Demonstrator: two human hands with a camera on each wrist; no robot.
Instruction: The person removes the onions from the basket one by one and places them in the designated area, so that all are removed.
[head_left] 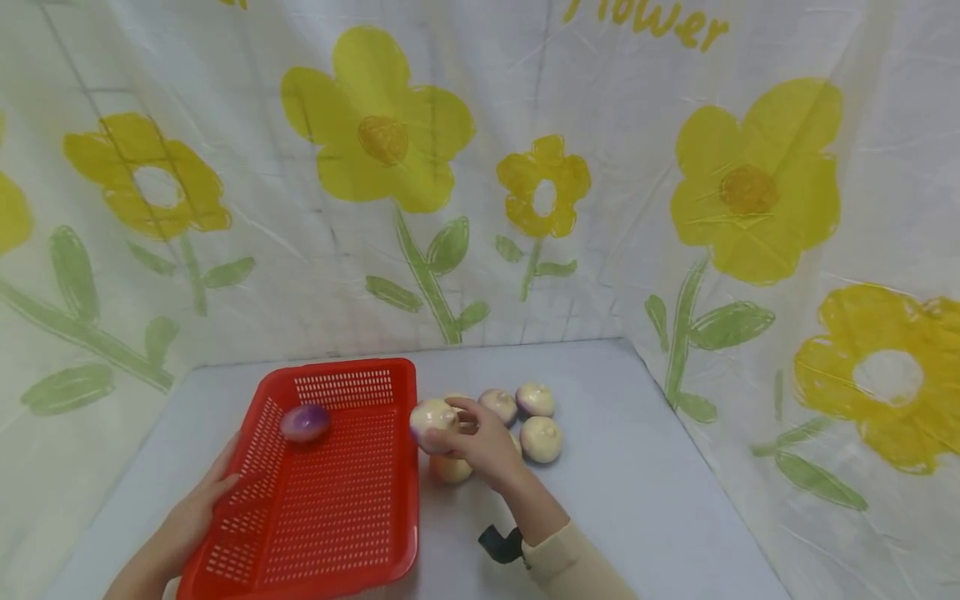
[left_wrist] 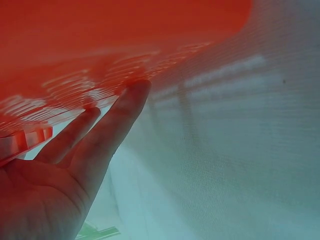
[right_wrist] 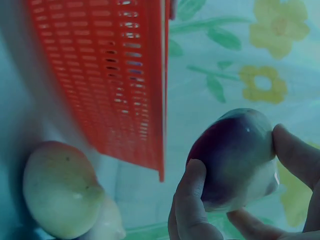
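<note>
A red plastic basket with slotted walls stands on the left part of the table, one purple turnip lying inside near its far left corner. My left hand holds the basket's left side, thumb over the rim; in the left wrist view its fingers lie against the outer wall. Beside the right rim, my right hand grips a white-and-purple turnip between thumb and fingers. The right wrist view shows this turnip raised above the rim's level, outside the basket.
Several more turnips sit in a group on the pale table, right of the basket; one turnip lies close to its wall, partly behind the held one. A flower-printed curtain hangs around the table. A black piece sticks out at my right wrist.
</note>
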